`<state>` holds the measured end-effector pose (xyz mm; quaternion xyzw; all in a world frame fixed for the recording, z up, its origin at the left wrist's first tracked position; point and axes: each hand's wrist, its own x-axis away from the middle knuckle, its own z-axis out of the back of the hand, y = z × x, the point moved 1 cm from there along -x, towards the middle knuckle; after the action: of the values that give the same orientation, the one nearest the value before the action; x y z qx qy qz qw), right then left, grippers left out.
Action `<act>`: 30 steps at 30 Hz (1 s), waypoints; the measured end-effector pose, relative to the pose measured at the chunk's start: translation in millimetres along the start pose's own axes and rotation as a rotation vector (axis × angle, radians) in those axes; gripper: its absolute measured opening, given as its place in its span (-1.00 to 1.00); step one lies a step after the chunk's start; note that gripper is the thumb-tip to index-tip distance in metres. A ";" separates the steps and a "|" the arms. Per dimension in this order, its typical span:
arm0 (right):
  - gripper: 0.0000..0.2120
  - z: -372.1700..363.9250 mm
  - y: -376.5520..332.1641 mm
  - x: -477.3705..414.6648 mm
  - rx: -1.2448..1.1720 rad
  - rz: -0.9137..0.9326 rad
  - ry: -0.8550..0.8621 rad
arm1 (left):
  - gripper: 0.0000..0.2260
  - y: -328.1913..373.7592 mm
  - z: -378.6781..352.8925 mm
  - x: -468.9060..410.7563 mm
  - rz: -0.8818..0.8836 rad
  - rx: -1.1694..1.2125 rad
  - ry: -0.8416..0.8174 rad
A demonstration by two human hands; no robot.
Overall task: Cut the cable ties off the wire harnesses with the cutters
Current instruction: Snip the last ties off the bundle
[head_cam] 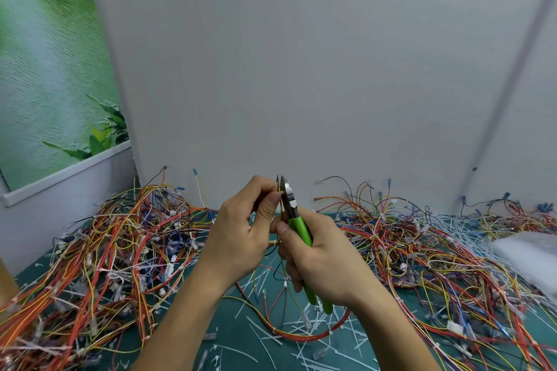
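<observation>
The right hand [319, 262] is wrapped tight around the two green plastic handles of the steel-jawed side cutters [297, 226], which point upward above the dark green cutting mat [241, 310]; the metal jaws stand nearly together at the tip. The left hand [244, 229] is held against the right, with its thumb and fingertips pinched on a thin bundle of yellow and black wires [281, 277] right beside the cutter jaws. The bundle hangs from the pinch down to the mat. Whether a tie sits between the blades cannot be told. On the mat, left of the hands, lies a large tangled heap of red, orange and yellow wire harnesses [99, 256]; a second such heap [437, 256] lies right of the hands. Loose white cut cable ties [304, 331] litter the mat below the hands.
</observation>
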<state>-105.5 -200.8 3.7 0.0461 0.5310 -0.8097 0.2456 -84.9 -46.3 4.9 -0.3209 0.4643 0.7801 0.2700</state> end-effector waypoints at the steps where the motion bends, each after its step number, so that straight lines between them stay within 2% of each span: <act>1: -0.79 -0.1 -0.5 0.3 -0.012 -0.003 -0.009 | -0.90 -0.4 -0.1 0.2 0.000 -0.004 0.000; 18: -0.81 0.7 -0.4 1.0 -0.071 0.026 -0.047 | -0.90 3.2 0.4 0.2 -0.012 0.010 0.006; 21: -0.83 2.6 0.1 1.2 0.001 0.026 -0.056 | -0.91 3.6 -0.4 0.4 -0.011 0.018 0.000; 30: -0.78 -0.5 6.2 -2.2 0.005 0.067 0.016 | -0.91 6.3 -0.3 0.3 -0.019 0.046 -0.001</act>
<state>-100.8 -201.5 -1.0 0.0710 0.5289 -0.8020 0.2683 -89.5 -49.1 8.1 -0.3184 0.4788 0.7669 0.2849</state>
